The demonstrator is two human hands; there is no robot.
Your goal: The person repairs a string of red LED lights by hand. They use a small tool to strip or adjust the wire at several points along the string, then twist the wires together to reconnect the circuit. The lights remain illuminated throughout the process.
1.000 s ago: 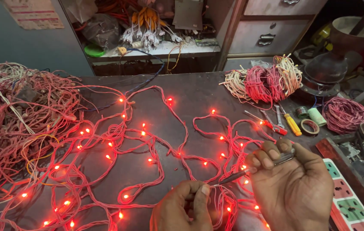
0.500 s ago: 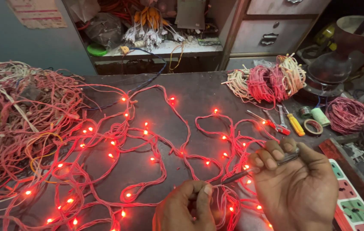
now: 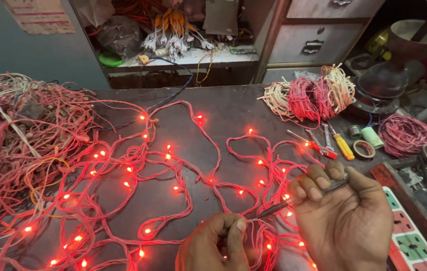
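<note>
At the near edge of the counter, the right hand was curled shut around a thin metal tool, gripping its handle between thumb and bent fingers, the dark tip slanting down and left. That tip met the left hand, whose thumb and forefinger were pinched together on a piece of the light string; whether a bulb or only wire sat in the pinch could not be told.

The lit red string spread away from both hands, its loops running under and just beyond them, then fanning left and toward the far side of the dark counter, bulbs glowing along it. Left of this, a big tangle of unlit reddish wire lay heaped. Beyond the right hand, near it, lay a red-handled screwdriver, a yellow-handled screwdriver and a roll of tape. Farther back sat a bundle of coiled wires, cream and red, and to the right a separate pink coil. A white power strip lay just beside the right hand.
</note>
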